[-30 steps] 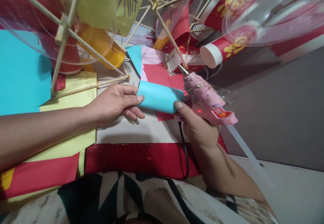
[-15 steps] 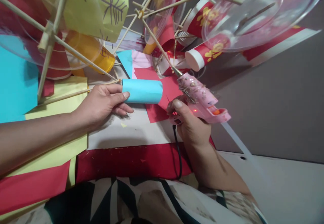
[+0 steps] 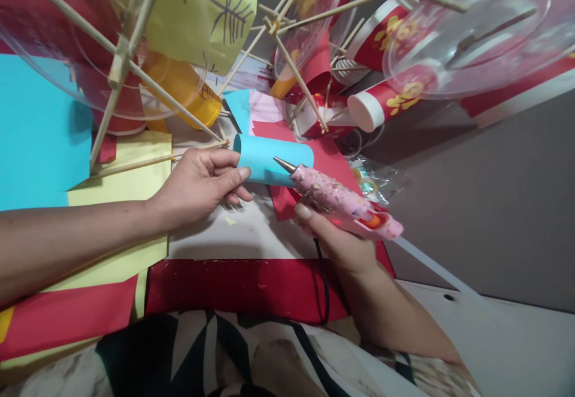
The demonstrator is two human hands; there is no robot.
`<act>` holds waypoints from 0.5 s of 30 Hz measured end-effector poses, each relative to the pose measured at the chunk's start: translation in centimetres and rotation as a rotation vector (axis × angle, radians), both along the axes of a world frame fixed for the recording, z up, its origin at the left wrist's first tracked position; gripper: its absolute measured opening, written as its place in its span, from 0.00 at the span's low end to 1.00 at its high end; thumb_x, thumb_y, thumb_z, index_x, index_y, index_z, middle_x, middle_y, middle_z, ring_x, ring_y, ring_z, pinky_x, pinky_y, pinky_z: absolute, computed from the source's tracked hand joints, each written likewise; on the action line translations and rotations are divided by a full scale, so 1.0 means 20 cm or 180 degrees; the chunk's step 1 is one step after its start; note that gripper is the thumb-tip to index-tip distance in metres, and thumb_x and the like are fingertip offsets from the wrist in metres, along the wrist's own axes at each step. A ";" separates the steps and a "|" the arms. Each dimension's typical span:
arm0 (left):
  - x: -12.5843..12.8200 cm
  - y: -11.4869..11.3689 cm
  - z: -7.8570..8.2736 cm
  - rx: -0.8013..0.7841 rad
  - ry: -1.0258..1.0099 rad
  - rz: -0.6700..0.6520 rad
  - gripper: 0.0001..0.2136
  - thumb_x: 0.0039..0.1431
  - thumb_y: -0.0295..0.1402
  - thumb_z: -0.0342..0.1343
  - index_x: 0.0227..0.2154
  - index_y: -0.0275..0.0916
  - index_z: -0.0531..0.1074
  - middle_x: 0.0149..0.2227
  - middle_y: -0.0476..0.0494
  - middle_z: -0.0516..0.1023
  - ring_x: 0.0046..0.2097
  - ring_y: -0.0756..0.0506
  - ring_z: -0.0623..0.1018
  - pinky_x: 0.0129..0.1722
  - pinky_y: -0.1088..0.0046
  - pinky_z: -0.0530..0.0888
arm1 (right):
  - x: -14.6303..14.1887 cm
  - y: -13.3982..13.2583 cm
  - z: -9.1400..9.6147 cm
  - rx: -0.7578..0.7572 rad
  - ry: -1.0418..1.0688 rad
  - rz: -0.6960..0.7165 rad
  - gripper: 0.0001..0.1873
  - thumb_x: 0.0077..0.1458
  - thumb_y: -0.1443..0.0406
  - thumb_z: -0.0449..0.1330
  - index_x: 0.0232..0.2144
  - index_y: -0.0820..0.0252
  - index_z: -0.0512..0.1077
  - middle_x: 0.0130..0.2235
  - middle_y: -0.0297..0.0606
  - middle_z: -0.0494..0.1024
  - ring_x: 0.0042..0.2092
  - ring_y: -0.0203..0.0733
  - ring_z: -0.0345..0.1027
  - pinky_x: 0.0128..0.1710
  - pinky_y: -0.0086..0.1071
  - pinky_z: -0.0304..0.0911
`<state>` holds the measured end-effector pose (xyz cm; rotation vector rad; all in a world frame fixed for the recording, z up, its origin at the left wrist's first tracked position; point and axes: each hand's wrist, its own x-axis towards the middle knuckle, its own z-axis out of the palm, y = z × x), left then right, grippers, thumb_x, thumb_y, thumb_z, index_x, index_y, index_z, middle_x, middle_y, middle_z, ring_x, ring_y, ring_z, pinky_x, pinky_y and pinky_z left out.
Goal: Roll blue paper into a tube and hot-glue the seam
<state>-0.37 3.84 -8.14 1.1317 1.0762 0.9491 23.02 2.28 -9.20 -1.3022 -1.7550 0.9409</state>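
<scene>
A light-blue paper tube [image 3: 265,154] lies sideways near the middle of the head view, its open left end pinched between the thumb and fingers of my left hand [image 3: 215,178]. My right hand [image 3: 339,235] is wrapped round the handle of a pink glue gun [image 3: 335,193] that has an orange-red light and dried bits stuck on its barrel. Its metal nozzle points left, just over the tube's front side; whether it touches the paper I cannot tell. A translucent glue stick [image 3: 435,265] sticks out of the gun's back. Below the gun hangs its black cord [image 3: 320,283].
A frame of wooden sticks [image 3: 272,26] with clear plastic discs stands across the back. Red paper cups [image 3: 395,94] sit at the right, by the grey wall [image 3: 494,205]. Red paper [image 3: 287,202] lies under the tube; blue [image 3: 40,133] and yellow [image 3: 121,253] sheets are at left.
The glue gun has swung left and down, bringing its nozzle from beside a stick to over the blue tube. My left hand still holds the tube, now with its open left end showing more.
</scene>
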 end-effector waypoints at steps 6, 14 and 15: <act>0.00 -0.01 0.00 0.0158 -0.0067 -0.0030 0.05 0.59 0.27 0.59 0.35 0.32 0.79 0.24 0.48 0.82 0.26 0.53 0.80 0.27 0.84 0.77 | -0.03 -0.01 0.02 0.0024 -0.0124 0.0029 0.15 0.54 0.59 0.66 0.45 0.53 0.79 0.45 0.39 0.82 0.48 0.47 0.77 0.49 0.40 0.73; 0.00 -0.01 -0.01 0.0270 -0.0072 -0.0119 0.05 0.58 0.29 0.61 0.35 0.32 0.79 0.26 0.47 0.82 0.28 0.52 0.81 0.28 0.83 0.77 | -0.03 -0.02 0.02 -0.0197 -0.0106 0.0063 0.15 0.52 0.60 0.67 0.43 0.56 0.80 0.44 0.41 0.83 0.50 0.55 0.77 0.50 0.44 0.74; 0.00 -0.01 -0.01 0.0279 -0.0078 -0.0119 0.06 0.58 0.29 0.61 0.35 0.32 0.79 0.26 0.47 0.82 0.28 0.52 0.81 0.28 0.83 0.77 | -0.03 -0.02 0.02 -0.0217 -0.0109 0.0096 0.15 0.52 0.61 0.67 0.44 0.56 0.80 0.44 0.41 0.84 0.50 0.55 0.77 0.51 0.44 0.74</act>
